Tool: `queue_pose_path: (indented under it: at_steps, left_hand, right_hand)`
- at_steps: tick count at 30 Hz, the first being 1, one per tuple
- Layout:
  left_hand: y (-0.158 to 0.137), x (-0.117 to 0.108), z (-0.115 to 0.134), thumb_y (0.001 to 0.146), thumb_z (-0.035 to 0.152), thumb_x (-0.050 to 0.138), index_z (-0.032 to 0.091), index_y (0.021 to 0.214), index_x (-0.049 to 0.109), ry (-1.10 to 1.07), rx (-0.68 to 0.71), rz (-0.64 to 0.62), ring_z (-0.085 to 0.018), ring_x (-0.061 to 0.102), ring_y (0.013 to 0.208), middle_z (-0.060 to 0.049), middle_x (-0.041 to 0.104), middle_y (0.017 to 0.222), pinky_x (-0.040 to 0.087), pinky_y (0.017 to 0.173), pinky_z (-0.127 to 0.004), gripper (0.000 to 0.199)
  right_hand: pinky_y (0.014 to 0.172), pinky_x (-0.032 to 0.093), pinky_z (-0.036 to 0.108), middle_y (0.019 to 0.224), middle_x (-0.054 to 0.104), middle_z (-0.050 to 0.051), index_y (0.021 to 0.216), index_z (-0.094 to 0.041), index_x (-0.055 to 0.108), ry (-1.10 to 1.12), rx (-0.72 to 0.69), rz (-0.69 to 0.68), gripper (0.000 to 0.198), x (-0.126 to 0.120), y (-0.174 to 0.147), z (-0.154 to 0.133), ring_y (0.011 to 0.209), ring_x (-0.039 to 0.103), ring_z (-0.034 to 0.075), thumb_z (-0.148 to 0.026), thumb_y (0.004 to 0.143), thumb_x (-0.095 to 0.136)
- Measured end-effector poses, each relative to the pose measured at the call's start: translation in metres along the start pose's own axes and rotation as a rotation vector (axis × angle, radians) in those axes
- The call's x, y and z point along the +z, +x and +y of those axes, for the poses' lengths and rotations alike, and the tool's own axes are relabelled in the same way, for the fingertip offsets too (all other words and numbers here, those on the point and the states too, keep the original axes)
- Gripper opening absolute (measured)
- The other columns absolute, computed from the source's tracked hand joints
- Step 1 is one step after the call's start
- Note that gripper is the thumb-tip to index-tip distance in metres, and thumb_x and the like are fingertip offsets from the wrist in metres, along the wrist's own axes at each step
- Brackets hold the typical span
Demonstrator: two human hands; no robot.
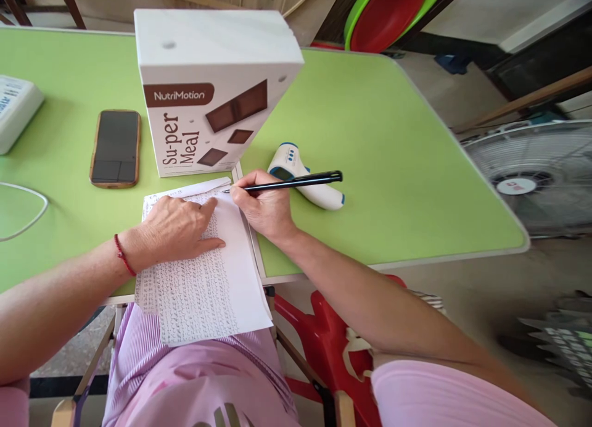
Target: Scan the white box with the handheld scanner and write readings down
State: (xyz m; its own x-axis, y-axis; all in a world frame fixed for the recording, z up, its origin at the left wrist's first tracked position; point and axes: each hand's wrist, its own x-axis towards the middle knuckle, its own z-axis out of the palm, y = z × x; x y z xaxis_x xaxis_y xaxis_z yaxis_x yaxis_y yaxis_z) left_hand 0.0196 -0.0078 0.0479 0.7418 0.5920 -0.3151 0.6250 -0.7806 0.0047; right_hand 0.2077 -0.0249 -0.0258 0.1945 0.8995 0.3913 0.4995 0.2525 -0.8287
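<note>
1. At the far left of the green table [393,137], a white case [21,118] bears blue print, cut off by the edge and not legible.
2. Next comes a phone [115,148], its screen dark, with no brand that can be read.
3. The left hand [178,229] lies on the handwritten sheets [198,297], thumb and index finger apart, the index fingertip just beside the pen tip. The handwriting runs in close rows, too small to read.
4. Behind the sheets stands a white box [185,75] reading "NutriMotion" and "Su-per Meal"; a line of smaller print below is illegible.
5. The right hand [266,208] has its thumb and fingers closed around the black pen [305,180], so it is the nearer hand. The pen lies nearly crosswise, tip leftward at the upper part of the top sheet, butt to the right; whether the tip touches paper, I cannot tell.
6. Beneath the pen's butt end lies a white-and-blue handheld thermometer [319,195], markings unreadable.
7. At far right, a fan [550,186] carries a red logo, also unreadable.
</note>
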Motion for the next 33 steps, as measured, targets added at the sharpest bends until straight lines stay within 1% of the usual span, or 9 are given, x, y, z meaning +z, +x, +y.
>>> queue_pose_path:
  at_steps: [7, 13, 16, 22, 26, 33]
  left_hand:
    - [0.0005, 0.0000, 0.0000, 0.100, 0.063, 0.053, 0.012, 0.138, 0.053, 0.009, -0.002, 0.003, -0.037, 0.075, 0.088, -0.017, 0.077, 0.099, 0.040, 0.061, -0.036, 0.064]
    - [-0.0005, -0.0007, 0.0004, 0.100, 0.063, 0.053, 0.012, 0.141, 0.051, 0.002, -0.008, -0.008, -0.036, 0.074, 0.091, -0.017, 0.077, 0.101, 0.044, 0.065, -0.037, 0.065]
    - [-0.0003, -0.0005, 0.0002, 0.100, 0.063, 0.054, 0.011, 0.140, 0.052, 0.003, -0.001, -0.002, -0.037, 0.075, 0.090, -0.018, 0.077, 0.100, 0.045, 0.064, -0.037, 0.065]
    - [0.0014, 0.0002, -0.0001, 0.099, 0.064, 0.054, 0.011, 0.139, 0.054, 0.022, -0.006, 0.007, -0.037, 0.076, 0.088, -0.016, 0.077, 0.096, 0.043, 0.060, -0.037, 0.066]
    - [0.0016, 0.0018, 0.0004, 0.099, 0.064, 0.054, 0.012, 0.139, 0.054, 0.022, -0.003, 0.012, -0.037, 0.075, 0.087, -0.016, 0.078, 0.098, 0.042, 0.060, -0.037, 0.066]
    - [0.0015, 0.0031, 0.0001, 0.099, 0.065, 0.053, 0.013, 0.139, 0.053, 0.036, -0.003, 0.017, -0.037, 0.075, 0.087, -0.015, 0.078, 0.098, 0.040, 0.060, -0.036, 0.066]
  right_hand:
    - [0.060, 0.050, 0.029, 0.064, 0.064, -0.003, 0.069, -0.025, 0.059, 0.004, -0.020, 0.012, 0.011, 0.0019, 0.0001, -0.0010, 0.058, 0.056, 0.014, -0.028, 0.080, 0.063]
    - [0.061, 0.049, 0.030, 0.065, 0.063, -0.003, 0.071, -0.024, 0.059, 0.002, -0.033, -0.003, 0.010, 0.0018, 0.0001, -0.0005, 0.060, 0.055, 0.014, -0.025, 0.080, 0.063]
    - [0.059, 0.048, 0.029, 0.064, 0.063, -0.003, 0.070, -0.024, 0.058, 0.014, -0.040, 0.002, 0.010, 0.0018, 0.0004, -0.0013, 0.059, 0.054, 0.014, -0.025, 0.079, 0.063]
    - [0.060, 0.048, 0.029, 0.064, 0.063, -0.004, 0.069, -0.024, 0.057, -0.021, 0.015, -0.044, 0.010, -0.0001, 0.0008, -0.0028, 0.059, 0.054, 0.013, -0.026, 0.078, 0.062]
    - [0.061, 0.048, 0.030, 0.064, 0.061, -0.003, 0.069, -0.024, 0.056, -0.029, 0.009, -0.036, 0.011, -0.0012, 0.0003, -0.0028, 0.059, 0.054, 0.013, -0.026, 0.079, 0.062]
    - [0.063, 0.049, 0.030, 0.067, 0.063, -0.002, 0.070, -0.024, 0.058, -0.021, 0.030, -0.026, 0.013, 0.0003, -0.0003, -0.0027, 0.062, 0.055, 0.014, -0.030, 0.080, 0.062]
